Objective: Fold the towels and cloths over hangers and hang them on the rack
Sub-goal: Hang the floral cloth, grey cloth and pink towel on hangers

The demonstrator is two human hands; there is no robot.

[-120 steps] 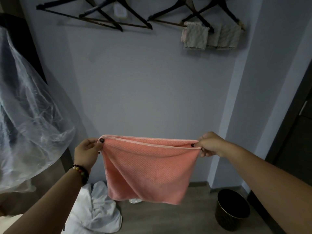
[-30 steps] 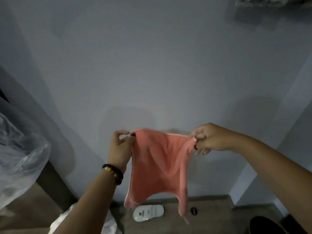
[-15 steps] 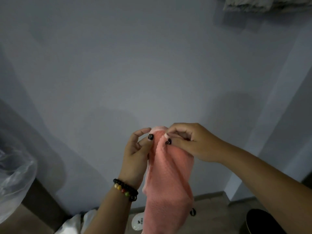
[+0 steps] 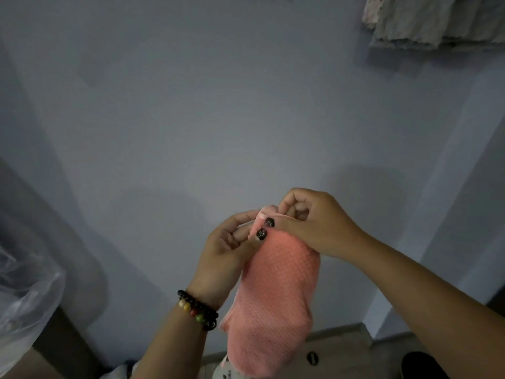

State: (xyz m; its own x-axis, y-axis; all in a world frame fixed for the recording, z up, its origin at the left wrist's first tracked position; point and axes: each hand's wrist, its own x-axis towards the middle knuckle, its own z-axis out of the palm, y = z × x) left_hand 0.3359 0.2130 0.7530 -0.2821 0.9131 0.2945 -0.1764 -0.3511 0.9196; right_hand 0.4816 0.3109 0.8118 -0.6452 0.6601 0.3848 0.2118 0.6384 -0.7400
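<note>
A pink waffle-weave cloth (image 4: pixel 273 302) hangs folded in front of me, its top corners brought together. My left hand (image 4: pixel 226 250), with a beaded bracelet on the wrist, pinches the top edge between thumb and fingers. My right hand (image 4: pixel 308 220) pinches the same top edge from the right, touching the left hand. Pale towels (image 4: pixel 426 20) hang at the top right; their hangers and the rack are out of frame.
A grey wall fills the view, with a corner column (image 4: pixel 451 187) on the right. A clear plastic bag (image 4: pixel 24 291) bulges at the left. On the wooden floor below lie a white cloth (image 4: pixel 123 372) and a dark bin (image 4: pixel 420 365).
My hands came together from wide apart, folding the pink cloth in half lengthwise. Since half a second ago the pinch has tightened and the view has shifted slightly.
</note>
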